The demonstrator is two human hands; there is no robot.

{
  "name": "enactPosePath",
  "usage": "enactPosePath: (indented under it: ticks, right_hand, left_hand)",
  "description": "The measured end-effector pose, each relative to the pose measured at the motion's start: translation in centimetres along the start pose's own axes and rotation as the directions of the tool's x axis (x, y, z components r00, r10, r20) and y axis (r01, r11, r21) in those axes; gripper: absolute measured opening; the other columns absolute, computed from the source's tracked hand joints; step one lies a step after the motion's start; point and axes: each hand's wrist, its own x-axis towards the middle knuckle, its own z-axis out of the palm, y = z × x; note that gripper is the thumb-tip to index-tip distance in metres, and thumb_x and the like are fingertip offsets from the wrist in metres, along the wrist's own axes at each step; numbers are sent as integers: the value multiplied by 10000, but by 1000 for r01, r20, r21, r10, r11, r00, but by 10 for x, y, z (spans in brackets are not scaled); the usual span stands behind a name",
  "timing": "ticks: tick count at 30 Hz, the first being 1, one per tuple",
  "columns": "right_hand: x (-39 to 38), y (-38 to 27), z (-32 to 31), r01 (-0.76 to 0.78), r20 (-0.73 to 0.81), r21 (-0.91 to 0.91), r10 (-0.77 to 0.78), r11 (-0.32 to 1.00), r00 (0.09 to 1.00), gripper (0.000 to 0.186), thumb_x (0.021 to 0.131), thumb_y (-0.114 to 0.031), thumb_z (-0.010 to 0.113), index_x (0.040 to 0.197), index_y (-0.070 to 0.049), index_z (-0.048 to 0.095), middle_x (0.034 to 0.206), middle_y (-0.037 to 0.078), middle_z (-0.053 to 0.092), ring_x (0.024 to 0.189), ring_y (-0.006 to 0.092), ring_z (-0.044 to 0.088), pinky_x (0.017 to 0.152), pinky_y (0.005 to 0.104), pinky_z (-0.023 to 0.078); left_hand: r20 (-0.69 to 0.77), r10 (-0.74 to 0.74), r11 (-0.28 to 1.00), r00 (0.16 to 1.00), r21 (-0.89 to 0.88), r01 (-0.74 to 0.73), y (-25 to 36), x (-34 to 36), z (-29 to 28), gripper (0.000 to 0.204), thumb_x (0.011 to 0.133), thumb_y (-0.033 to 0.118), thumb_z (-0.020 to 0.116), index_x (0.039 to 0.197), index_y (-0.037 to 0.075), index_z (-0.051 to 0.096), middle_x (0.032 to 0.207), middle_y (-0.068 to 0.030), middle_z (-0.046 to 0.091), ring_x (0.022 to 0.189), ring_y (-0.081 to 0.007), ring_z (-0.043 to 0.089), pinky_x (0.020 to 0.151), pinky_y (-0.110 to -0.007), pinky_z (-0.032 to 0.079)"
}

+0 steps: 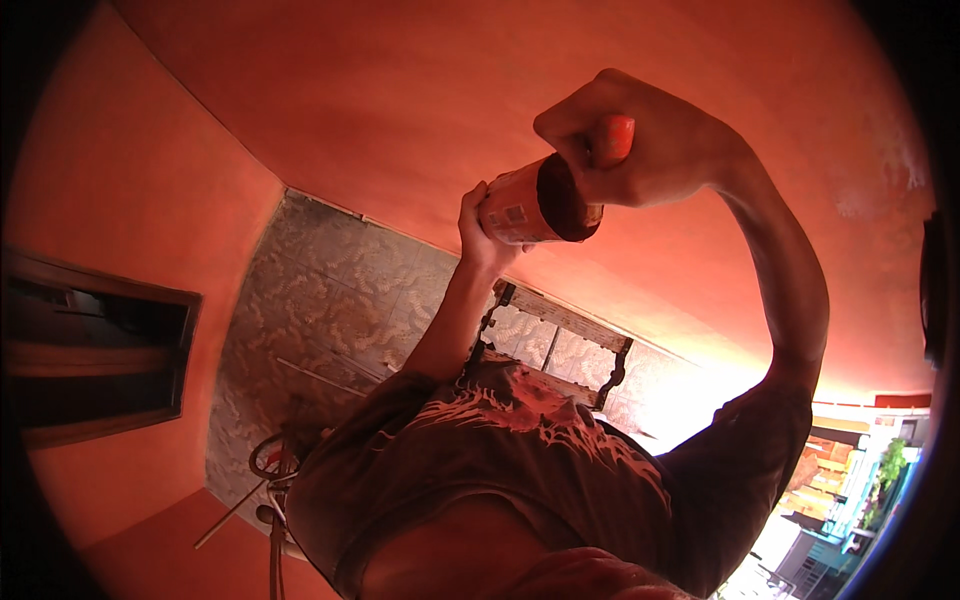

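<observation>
My left hand (479,232) is wrapped round the lower side of a cylindrical can (514,208), raised in front of the orange wall. The can is tilted, its dark open mouth turned up and to the right, with a pale label on its side. My right hand (650,150) is closed beside the can's mouth, its fingers partly over the rim. Out of that fist pokes the rounded orange-red end of a handle (613,140). The rest of the handled tool is hidden by the hand, so its kind does not show.
A bench-like wooden frame (565,318) with dark legs stands on the patterned tile floor (325,265) by the wall. Wheeled or tubular metal things (275,475) are at the lower left. A dark framed window (100,345) is in the left wall. Bright daylight enters at the right.
</observation>
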Motion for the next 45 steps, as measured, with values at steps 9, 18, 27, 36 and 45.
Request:
enactPosePath:
  ticks: [9,18,27,36,45]
  right_hand:
    - [-31,39,12,133,-288,379,-20,916,957,87,647,38,537,713,-17,553,730,85,646,692,167,650,651,288,522]
    - [-7,43,29,47,-173,411,27,911,985,86,718,20,653,775,-28,609,733,58,670,706,142,642,623,307,506]
    - [-13,26,22,151,-203,334,-85,930,976,84,711,35,642,760,-21,603,702,77,661,685,175,663,630,311,517]
    - [-40,66,54,288,-527,626,121,725,841,84,800,-29,628,761,-26,553,744,108,662,595,134,583,536,277,478]
    - [-45,87,88,360,-600,792,516,493,611,186,951,-155,655,861,-24,558,770,143,699,523,139,595,448,274,487]
  left_hand:
    - [-142,-24,999,990,-38,19,-20,9,-28,693,903,671,439,1315,121,534,1135,-79,654,859,-207,677,484,-333,519]
    - [-81,10,1000,997,5,-10,-6,1,-33,597,940,621,394,1226,146,614,973,-18,692,772,-162,653,511,-314,457]
    - [-39,13,1000,999,21,-12,0,-3,-39,587,923,621,422,1236,162,610,1017,-3,682,835,-152,657,544,-299,456]
    - [-212,35,999,977,-23,-40,1,-7,-16,524,914,626,476,1088,156,629,910,-29,677,687,-239,656,513,-409,506]
    - [-129,-16,1000,992,14,18,0,2,-23,605,930,622,417,1285,161,584,1135,-39,660,914,-207,655,548,-358,496]
